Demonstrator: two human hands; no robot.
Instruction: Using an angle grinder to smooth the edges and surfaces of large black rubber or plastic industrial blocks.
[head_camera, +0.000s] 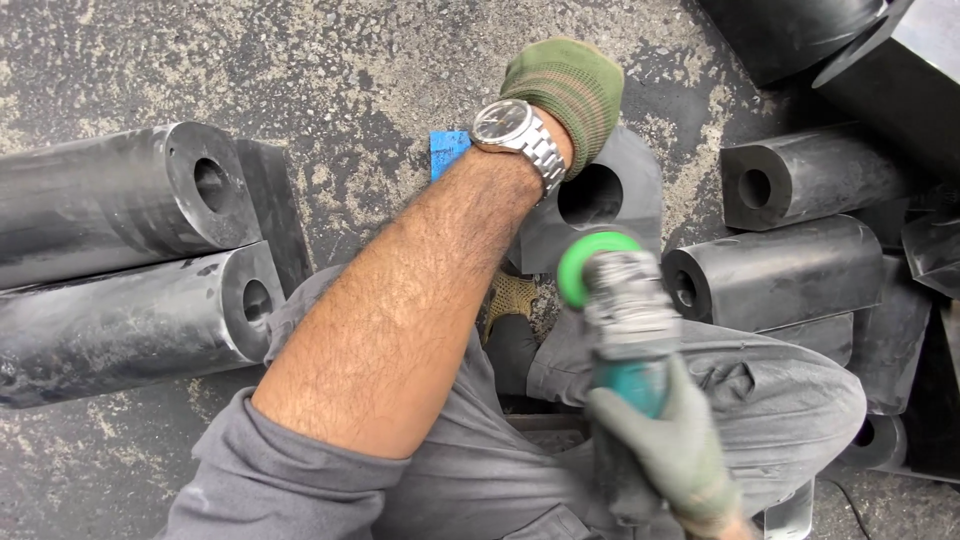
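Black rubber block (615, 205) with a round bore sits on the concrete floor (330, 70) just past the person's knees, centre of the scene. Left hand (565, 90), in a green knit glove, rests on the block's far top edge, fingers curled over it in a grip; a steel watch (515, 130) sits on that wrist. Right hand (675, 445), in a grey-green glove, is clenched around a teal grinder (630, 330), whose green-rimmed head points at the block's near face, close to the bore; contact cannot be told, the tool is blurred. Two long black cylinders (120, 260) lie at left, well apart. More bored blocks (790, 235) are stacked at right. A blue scrap (448, 148) lies just left of the watch.
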